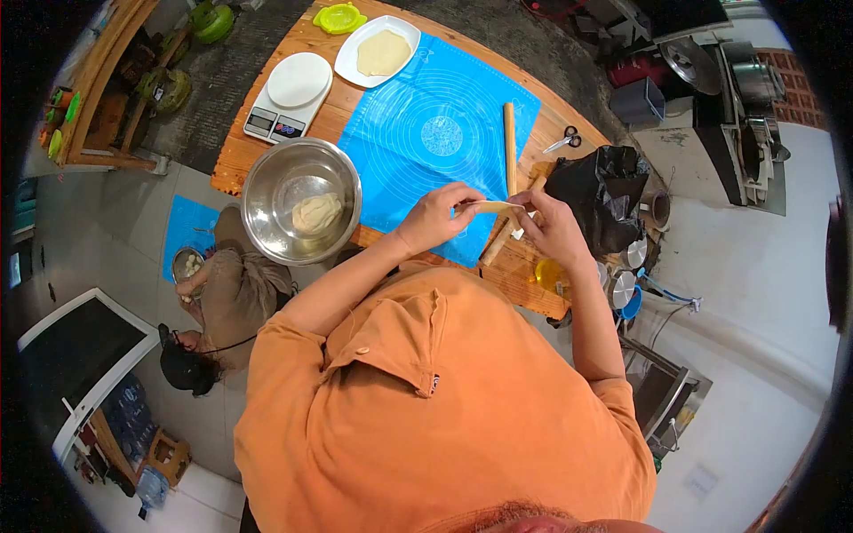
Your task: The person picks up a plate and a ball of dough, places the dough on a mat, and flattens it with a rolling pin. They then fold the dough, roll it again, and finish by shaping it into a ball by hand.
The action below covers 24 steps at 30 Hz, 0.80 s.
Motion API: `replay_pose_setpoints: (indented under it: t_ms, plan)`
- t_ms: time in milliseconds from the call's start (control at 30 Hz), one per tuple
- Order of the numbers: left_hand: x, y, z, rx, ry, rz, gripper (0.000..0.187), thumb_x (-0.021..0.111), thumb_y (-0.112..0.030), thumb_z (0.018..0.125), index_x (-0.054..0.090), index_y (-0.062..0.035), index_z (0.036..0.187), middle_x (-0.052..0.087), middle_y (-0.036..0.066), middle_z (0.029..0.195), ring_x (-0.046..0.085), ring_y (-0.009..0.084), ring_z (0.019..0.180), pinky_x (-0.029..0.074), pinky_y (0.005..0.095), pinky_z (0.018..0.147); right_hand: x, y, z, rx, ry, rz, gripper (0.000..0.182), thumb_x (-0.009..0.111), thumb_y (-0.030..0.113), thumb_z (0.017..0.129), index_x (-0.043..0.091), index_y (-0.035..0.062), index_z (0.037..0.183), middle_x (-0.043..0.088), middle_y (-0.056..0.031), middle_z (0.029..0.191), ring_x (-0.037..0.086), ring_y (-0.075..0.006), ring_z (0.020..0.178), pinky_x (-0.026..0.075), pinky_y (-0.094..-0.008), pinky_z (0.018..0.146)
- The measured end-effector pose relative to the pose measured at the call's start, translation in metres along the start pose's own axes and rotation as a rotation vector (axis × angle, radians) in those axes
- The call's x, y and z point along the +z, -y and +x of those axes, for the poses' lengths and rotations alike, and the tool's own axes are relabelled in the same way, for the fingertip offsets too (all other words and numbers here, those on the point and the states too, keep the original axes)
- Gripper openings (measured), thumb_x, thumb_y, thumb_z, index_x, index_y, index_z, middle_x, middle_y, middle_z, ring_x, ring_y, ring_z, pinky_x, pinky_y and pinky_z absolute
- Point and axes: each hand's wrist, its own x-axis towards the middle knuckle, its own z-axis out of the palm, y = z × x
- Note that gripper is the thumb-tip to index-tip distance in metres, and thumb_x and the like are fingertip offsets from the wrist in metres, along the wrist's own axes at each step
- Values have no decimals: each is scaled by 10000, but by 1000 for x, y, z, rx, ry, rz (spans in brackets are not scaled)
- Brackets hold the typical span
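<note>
Over the right part of the blue mat (391,133), my left hand (440,216) and my right hand (551,226) hold a thin, pale flat piece (496,207) between them, each pinching one end. Its material is hard to make out. A wooden rolling pin (510,147) lies on the mat beyond my hands. To the left, a steel bowl (258,209) holds a lump of dough (316,213). Flat dough (383,53) lies on a white plate (351,67) at the mat's far edge.
A kitchen scale (298,82) and a green dish (339,18) are at the table's left side. Scissors (565,139) and a black plastic bag (604,191) lie at the right. A person (235,275) crouches on the floor at the left, with hands at a small bowl.
</note>
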Motion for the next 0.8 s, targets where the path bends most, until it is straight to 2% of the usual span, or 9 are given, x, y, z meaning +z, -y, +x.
replay_pose_setpoints:
  t_ms: [167,267,333,467,533,567,633,767,800]
  plan:
    - [-5,14,7,-14,-14,-10,205,757,-204,957,732,-52,1092,705,83,1086,687,268,918,566,388,823,-1,7,6,98,28,60,158,692,142,984,688,57,1117,758,-127,971,734,-329,841,563,-425,732]
    - [-11,23,11,58,18,117,221,774,-199,946,723,-39,1089,698,76,1133,692,251,960,568,388,854,-7,19,15,71,28,-61,160,688,132,982,686,51,1121,759,-137,984,738,-334,865,568,-419,748]
    - [-12,23,11,181,-95,150,180,752,-133,962,727,-39,1113,716,84,1115,701,179,980,567,345,839,-5,15,19,-1,5,-36,158,680,129,986,687,53,1124,759,-143,993,740,-333,885,570,-411,766]
    - [-30,0,13,25,7,-114,129,725,-124,980,724,-41,1079,734,73,1046,711,168,981,569,343,853,-3,17,26,-15,-4,44,149,690,110,981,688,41,1114,761,-137,992,741,-313,878,571,-403,782]
    - [-43,-16,13,-58,193,-114,136,713,-122,984,729,-47,1097,747,61,1012,713,153,994,570,338,858,-6,22,30,-84,-1,154,146,703,95,982,687,18,1106,764,-116,981,746,-266,875,574,-386,799]
    - [-47,-19,12,-59,191,-113,136,713,-122,984,729,-47,1097,747,61,1012,713,153,994,570,338,858,-8,25,31,-85,0,155,146,703,95,982,687,18,1106,764,-116,981,746,-266,875,574,-386,799]
    - [-52,-24,13,202,226,-75,231,736,-164,959,712,-30,1145,757,66,1004,733,168,976,581,345,879,-14,31,32,-70,4,276,129,712,81,987,694,1,1087,764,-87,972,737,-196,883,577,-353,795]
    - [-57,-40,8,117,294,-221,324,762,-198,955,706,-42,1233,743,50,1025,700,134,993,570,337,880,-37,55,29,-31,62,344,118,713,85,993,703,0,1075,761,-69,968,718,-144,877,572,-317,778]
    - [-51,-42,7,61,230,-397,356,767,-212,962,700,-43,1268,739,42,1055,686,124,1007,565,328,884,-41,59,30,-56,64,350,112,717,80,989,706,1,1068,758,-65,958,710,-136,858,567,-307,760]
